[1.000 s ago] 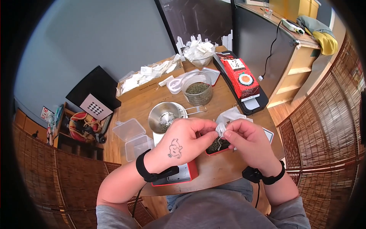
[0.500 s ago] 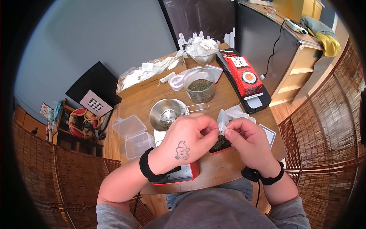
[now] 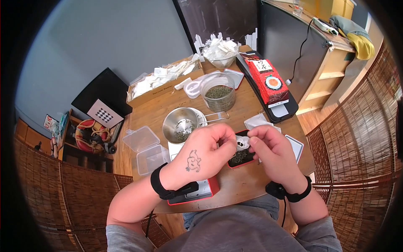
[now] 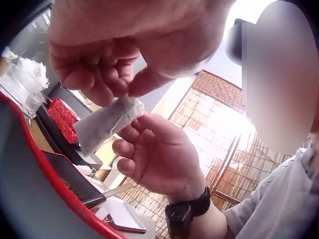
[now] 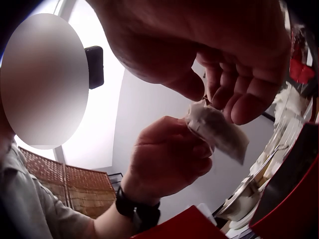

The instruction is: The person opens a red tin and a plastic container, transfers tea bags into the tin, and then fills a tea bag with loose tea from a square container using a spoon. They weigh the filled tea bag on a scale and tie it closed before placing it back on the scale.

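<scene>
A small white pouch (image 3: 242,143) with dark bits showing through hangs between both hands, above a red-edged black tray of dried leaves (image 3: 240,158). My left hand (image 3: 205,151) pinches its gathered top edge between thumb and fingers, as the left wrist view of the pouch (image 4: 107,124) shows. My right hand (image 3: 275,155) pinches the same end from the other side. In the right wrist view the pouch (image 5: 219,130) tilts downward from the fingertips.
A steel pan (image 3: 178,126) stands left of the tray, a glass jar of leaves (image 3: 219,98) behind it. An open plastic box (image 3: 152,159), a carton of white pouches (image 3: 163,86) and a red packet (image 3: 268,82) stand around.
The pouch has turned and shows more of its side between the hands. The fingertips of both hands have moved slightly apart.
</scene>
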Tool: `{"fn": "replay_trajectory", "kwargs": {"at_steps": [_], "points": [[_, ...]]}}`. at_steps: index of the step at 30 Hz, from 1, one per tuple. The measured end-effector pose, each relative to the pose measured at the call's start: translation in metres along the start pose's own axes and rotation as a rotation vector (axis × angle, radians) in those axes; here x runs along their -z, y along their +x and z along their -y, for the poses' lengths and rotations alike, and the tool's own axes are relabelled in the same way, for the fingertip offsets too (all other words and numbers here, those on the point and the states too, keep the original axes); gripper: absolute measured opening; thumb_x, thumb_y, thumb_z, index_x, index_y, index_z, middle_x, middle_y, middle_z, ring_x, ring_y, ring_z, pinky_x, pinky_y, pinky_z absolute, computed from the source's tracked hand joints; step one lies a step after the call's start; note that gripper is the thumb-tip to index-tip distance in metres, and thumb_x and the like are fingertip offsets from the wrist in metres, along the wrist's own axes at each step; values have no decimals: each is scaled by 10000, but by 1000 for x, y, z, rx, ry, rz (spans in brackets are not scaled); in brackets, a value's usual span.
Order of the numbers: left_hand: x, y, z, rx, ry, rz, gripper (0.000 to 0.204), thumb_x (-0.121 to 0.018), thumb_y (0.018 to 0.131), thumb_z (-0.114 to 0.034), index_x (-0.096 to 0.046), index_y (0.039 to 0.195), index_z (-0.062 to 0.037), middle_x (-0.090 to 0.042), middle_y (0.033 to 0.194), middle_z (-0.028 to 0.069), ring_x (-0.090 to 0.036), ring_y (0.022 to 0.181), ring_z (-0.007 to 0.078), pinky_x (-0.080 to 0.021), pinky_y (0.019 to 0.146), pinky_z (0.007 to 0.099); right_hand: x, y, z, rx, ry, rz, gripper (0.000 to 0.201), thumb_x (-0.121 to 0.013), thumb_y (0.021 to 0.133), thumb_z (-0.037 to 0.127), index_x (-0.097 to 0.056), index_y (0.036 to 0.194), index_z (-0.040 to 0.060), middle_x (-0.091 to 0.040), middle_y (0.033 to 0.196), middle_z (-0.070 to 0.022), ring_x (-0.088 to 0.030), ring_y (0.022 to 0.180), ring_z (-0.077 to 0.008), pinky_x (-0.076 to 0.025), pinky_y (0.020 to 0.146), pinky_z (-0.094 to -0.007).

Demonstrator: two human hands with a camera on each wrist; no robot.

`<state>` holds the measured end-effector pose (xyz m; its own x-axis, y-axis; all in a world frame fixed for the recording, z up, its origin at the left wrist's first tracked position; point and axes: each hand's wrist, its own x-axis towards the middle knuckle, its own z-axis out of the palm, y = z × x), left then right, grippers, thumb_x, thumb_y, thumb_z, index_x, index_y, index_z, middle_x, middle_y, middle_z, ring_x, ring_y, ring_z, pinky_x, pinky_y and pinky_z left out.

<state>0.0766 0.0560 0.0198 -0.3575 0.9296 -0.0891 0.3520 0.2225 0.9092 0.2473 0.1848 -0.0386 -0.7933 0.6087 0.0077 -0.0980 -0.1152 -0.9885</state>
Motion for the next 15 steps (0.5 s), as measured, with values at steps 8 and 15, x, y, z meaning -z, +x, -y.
{"fn": "replay_trajectory", "kwargs": {"at_steps": [8, 15], "points": [[3, -2, -9, -10, 138, 8, 112, -656, 1033, -125, -681, 1010, -19, -637, 809, -29, -531, 725, 40, -464, 621, 263, 4, -7, 10, 273, -372, -54, 59, -737, 948, 25, -730, 1006, 24, -727, 951, -44, -713, 829, -124, -569, 682, -286], [11, -1, -21, 65, 61, 142, 110, -639, 1036, -129, -674, 998, -32, -623, 824, -53, -507, 725, 27, -429, 603, 251, 9, 6, 15, 644, -707, 52, 161, -790, 868, 70, -753, 1025, 70, -734, 952, -97, -729, 843, -283, -583, 720, -375]]}}
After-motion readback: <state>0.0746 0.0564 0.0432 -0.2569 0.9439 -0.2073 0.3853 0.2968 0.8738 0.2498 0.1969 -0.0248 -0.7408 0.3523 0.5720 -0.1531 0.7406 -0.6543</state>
